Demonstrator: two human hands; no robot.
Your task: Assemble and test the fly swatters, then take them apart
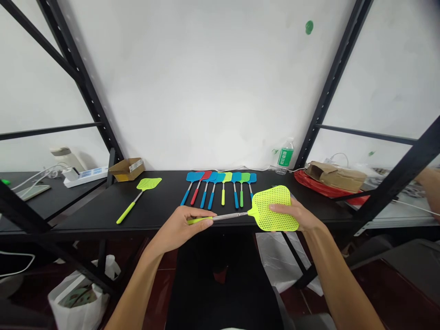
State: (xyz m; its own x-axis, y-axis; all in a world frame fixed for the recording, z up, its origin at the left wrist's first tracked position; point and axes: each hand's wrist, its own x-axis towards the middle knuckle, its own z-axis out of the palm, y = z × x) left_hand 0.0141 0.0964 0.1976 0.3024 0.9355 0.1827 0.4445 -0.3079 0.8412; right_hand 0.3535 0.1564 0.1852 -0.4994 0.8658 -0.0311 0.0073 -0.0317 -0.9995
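Note:
A yellow-green fly swatter point(275, 210) with a silver shaft is held sideways in front of the table's front edge. Its handle is in the closed fingers of my left hand point(185, 225). At the other end, my right hand point(298, 214) grips the perforated head, thumb on the near face and the other fingers mostly hidden behind it. Farther back on the black table point(168, 213), several blue, red, green and yellow fly swatters point(213, 178) lie side by side, heads toward the wall. Another yellow-green fly swatter point(139, 197) lies apart at the left.
A small cardboard box point(127, 170) and a white power strip point(85, 176) are at the left. Toward the right stand a water bottle point(285, 156) and brown packaging point(335, 176) on red material. Black metal posts point(333, 78) flank the table. Another person's arm point(429, 183) shows at the far right.

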